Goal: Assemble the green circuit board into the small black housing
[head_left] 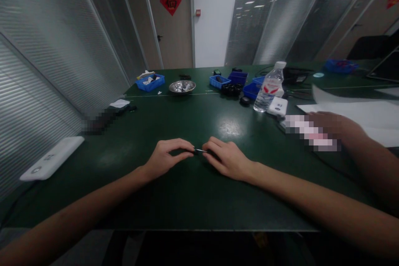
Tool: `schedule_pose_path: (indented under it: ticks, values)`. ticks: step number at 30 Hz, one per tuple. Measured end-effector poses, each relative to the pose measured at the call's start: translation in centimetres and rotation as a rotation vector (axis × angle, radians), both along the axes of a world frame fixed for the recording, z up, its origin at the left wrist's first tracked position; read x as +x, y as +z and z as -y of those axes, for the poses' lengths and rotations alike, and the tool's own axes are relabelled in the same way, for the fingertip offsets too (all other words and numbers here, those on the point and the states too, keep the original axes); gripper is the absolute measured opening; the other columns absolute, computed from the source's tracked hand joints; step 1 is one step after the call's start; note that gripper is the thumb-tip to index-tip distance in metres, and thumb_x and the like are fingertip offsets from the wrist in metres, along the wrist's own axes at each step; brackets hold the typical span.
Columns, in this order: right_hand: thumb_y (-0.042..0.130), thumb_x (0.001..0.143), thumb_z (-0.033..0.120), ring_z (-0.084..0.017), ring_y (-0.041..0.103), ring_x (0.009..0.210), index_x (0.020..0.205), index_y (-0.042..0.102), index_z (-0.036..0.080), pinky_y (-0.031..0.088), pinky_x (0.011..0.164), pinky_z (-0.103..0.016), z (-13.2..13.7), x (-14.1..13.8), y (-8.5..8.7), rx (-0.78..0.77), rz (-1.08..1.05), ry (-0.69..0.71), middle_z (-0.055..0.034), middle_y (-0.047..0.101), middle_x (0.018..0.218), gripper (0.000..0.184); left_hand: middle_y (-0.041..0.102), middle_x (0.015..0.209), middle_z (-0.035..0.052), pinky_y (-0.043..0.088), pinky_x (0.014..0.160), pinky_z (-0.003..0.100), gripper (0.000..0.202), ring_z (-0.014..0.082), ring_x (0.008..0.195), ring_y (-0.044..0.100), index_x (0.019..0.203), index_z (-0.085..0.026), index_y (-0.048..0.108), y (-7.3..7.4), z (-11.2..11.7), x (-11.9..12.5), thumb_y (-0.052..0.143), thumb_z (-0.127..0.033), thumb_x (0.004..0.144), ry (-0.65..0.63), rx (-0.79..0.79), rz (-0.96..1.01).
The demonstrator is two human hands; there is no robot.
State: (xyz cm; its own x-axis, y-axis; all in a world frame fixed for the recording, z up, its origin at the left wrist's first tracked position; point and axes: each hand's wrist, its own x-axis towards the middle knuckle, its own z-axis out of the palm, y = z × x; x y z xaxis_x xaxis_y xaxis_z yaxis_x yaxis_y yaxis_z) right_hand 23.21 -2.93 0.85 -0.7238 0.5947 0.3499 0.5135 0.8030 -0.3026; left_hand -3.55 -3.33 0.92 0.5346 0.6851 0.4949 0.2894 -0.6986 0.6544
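Note:
Between my two hands, just above or on the green table [199, 199], is a small thin object [200, 150] with a dark end and a shiny silver shaft; its exact kind is too small to make out. My left hand [165, 157] pinches the dark end between thumb and fingers. On the other side, my right hand [229, 158] has its fingers closed at the silver end, and the tip there is hidden by them. Both hands rest low over the table, close together.
A water bottle [270, 87] stands right of centre by a white device [278, 107]. Another person's hand [346, 126] lies at the right near paper sheets [368, 120]. Farther back are a metal bowl [182, 92] and blue bins [150, 86]. At left sits a white box [52, 158].

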Motion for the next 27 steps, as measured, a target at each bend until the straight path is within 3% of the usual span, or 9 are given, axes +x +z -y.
schedule_pose_path:
  ticks: [7,14,19,27]
  values:
    - [0.048,0.104,0.030,-0.013,0.054,0.077,0.107,0.057,0.019,0.040,0.067,-0.027,1.0,-0.4,0.2,-0.088,-0.212,0.015,-0.0026,0.059,0.097,0.015,0.079,0.104,0.0058,0.060,0.091,0.033,0.016,0.0195,0.099,0.074,0.101,-0.020,0.081,0.6,0.6,0.6,0.078,-0.014,0.086,0.008,-0.093,0.175]
    - [0.047,0.104,0.029,-0.013,0.055,0.076,0.105,0.058,0.019,0.041,0.067,-0.027,1.3,-0.9,0.1,-0.113,-0.284,0.008,-0.0021,0.059,0.093,0.015,0.078,0.101,0.0073,0.061,0.086,0.032,0.015,0.0200,0.095,0.074,0.098,-0.018,0.080,0.1,0.9,1.1,0.080,-0.014,0.084,0.032,-0.202,0.281]
    - [0.046,0.105,0.030,-0.013,0.056,0.077,0.107,0.060,0.019,0.039,0.066,-0.027,0.9,-0.6,0.2,-0.004,-0.128,-0.034,-0.0037,0.060,0.098,0.018,0.076,0.105,0.0076,0.059,0.089,0.033,0.017,0.0198,0.099,0.072,0.106,-0.018,0.078,0.1,0.3,0.8,0.076,-0.018,0.089,0.046,-0.159,0.155]
    - [0.044,0.105,0.030,-0.013,0.056,0.075,0.111,0.062,0.019,0.036,0.060,-0.027,1.1,-0.7,0.2,0.065,0.049,-0.012,-0.0043,0.062,0.099,0.022,0.075,0.105,0.0080,0.057,0.091,0.033,0.019,0.0197,0.098,0.070,0.111,-0.019,0.077,0.6,0.3,0.9,0.069,-0.021,0.094,-0.080,-0.070,-0.049]
